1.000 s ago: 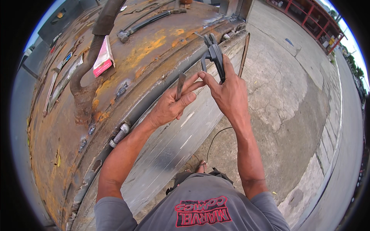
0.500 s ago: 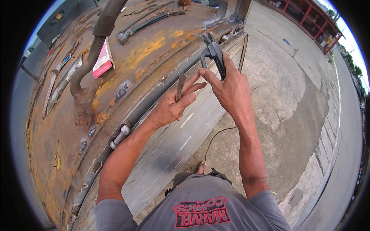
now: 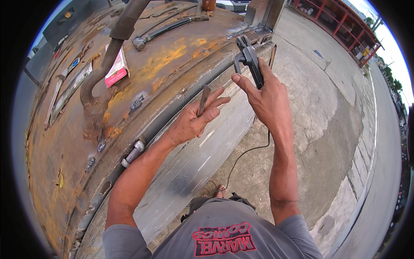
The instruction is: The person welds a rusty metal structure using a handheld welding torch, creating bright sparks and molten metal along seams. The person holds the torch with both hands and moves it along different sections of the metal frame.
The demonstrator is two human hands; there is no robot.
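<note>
My right hand point(image 3: 274, 101) is closed around the handle of a black welding electrode holder point(image 3: 251, 64), with its jaws pointing away from me. A thin rod seems to stick out leftward from the jaws, though it is hard to make out. My left hand point(image 3: 187, 123) keeps a short flat metal bar point(image 3: 204, 100) against its palm with the thumb, its other fingers partly stretched out. Both hands hover above the edge of a rusty metal surface point(image 3: 159, 71). Below my left hand is a grey metal side panel point(image 3: 189, 164).
A bolt-like metal piece point(image 3: 133, 153) lies along the edge near my left forearm. A hammer point(image 3: 166, 31), a pink and white box point(image 3: 117, 73) and a bent pipe point(image 3: 101, 69) are on the rusty surface. A dark cable point(image 3: 241, 157) runs down to the concrete floor point(image 3: 310, 112).
My right hand has shifted slightly to the right with the electrode holder, away from my left fingers. The left hand with the metal bar has barely moved.
</note>
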